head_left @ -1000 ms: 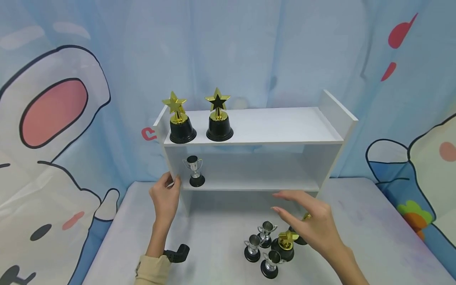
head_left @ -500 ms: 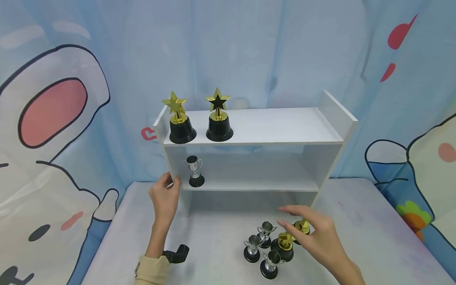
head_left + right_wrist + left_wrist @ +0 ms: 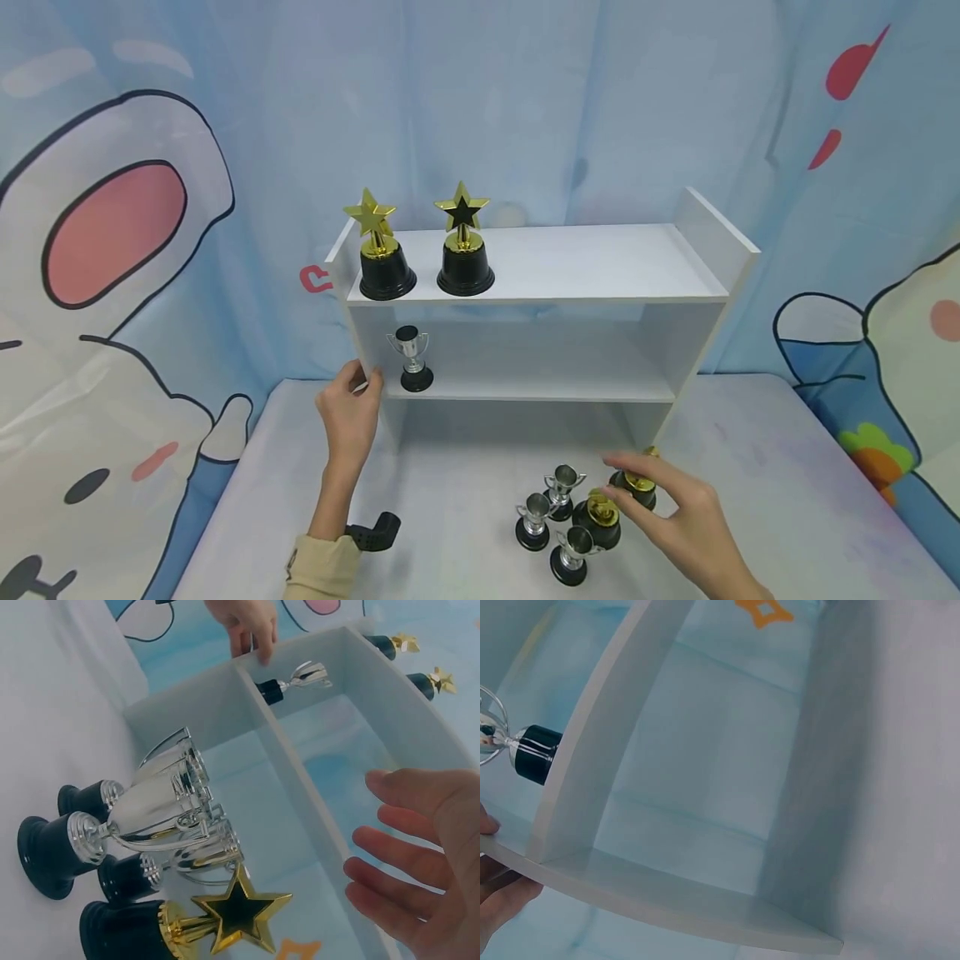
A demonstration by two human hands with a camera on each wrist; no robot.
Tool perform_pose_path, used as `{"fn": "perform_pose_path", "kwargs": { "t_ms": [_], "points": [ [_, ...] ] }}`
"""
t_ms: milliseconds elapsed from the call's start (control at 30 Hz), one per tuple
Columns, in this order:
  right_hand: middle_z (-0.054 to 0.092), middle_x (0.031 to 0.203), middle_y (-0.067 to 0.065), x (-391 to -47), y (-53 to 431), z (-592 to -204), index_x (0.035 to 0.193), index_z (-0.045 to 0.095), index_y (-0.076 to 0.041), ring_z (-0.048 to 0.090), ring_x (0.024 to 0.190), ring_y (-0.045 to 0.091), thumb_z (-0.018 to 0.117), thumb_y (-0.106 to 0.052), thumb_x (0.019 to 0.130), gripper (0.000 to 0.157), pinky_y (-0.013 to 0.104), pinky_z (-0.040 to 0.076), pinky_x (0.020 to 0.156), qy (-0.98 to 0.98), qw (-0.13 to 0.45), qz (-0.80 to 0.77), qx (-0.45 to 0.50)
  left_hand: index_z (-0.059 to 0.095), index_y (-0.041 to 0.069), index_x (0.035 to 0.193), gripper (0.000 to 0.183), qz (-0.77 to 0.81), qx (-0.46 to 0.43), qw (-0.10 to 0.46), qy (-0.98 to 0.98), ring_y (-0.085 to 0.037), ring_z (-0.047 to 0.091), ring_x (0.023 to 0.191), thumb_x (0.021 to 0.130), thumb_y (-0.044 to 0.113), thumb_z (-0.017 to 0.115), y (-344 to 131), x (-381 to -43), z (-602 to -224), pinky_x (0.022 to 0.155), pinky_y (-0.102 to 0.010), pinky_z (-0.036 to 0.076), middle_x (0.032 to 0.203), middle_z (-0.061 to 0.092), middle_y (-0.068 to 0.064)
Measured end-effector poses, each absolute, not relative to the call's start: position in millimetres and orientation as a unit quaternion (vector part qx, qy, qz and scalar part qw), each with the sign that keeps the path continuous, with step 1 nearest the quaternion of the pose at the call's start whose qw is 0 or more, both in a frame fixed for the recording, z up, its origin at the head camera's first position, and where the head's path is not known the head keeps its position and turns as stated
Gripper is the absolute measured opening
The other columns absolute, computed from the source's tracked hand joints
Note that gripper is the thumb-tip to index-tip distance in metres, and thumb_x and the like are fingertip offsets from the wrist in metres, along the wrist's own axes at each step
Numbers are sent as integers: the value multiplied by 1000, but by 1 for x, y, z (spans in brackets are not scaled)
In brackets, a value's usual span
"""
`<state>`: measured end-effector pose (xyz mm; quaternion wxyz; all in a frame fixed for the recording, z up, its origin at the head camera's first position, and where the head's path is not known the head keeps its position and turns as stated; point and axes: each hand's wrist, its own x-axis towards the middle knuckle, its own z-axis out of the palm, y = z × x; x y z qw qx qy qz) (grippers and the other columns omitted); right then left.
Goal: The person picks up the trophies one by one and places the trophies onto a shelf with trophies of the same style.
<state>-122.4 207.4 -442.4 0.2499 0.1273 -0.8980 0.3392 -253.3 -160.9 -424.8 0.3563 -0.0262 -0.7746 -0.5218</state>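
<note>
My left hand (image 3: 349, 421) grips the left side panel of a white shelf unit (image 3: 540, 392); the left wrist view has the thumb and fingers on opposite faces of that panel (image 3: 667, 900). Spread and holding nothing, my right hand (image 3: 684, 521) hovers beside two gold star trophies on the table, a nearer one (image 3: 597, 532) and a farther one (image 3: 639, 490) that it partly covers. Three silver cup trophies (image 3: 533, 533) stand just left of them. In the right wrist view, a star trophy (image 3: 240, 911) and the silver cups (image 3: 161, 802) appear left of the open fingers (image 3: 401, 855).
Two gold star trophies, one at the left end (image 3: 386, 271) and one beside it (image 3: 465, 267), stand on the top shelf. A silver cup (image 3: 415, 377) occupies the left of the middle shelf. A printed blue curtain (image 3: 525, 108) hangs behind the white table (image 3: 450, 517).
My right hand has moved down and slightly right, closer to the star trophies on the table. My left hand stays on the side panel.
</note>
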Motion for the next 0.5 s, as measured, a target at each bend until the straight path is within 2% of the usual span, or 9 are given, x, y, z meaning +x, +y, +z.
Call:
{"fn": "perform_pose_path", "kwargs": {
  "t_ms": [267, 500],
  "points": [
    [77, 108, -9, -116, 214, -455, 114, 76, -23, 70, 91, 6, 88, -13, 81, 38, 8, 54, 81, -903, 222, 357, 90, 74, -8, 111, 20, -517, -27, 360, -776, -38, 76, 94, 94, 0, 68, -161, -253, -422, 82, -44, 66, 100, 76, -27],
    [75, 109, -10, -109, 216, -470, 116, 75, -20, 71, 89, 9, 89, -13, 80, 39, 28, 64, 80, -918, 204, 336, 56, 74, -9, 111, 20, -515, -29, 358, -778, -38, 76, 94, 93, -1, 68, -161, -252, -424, 82, -44, 66, 101, 75, -28]
  ]
}}
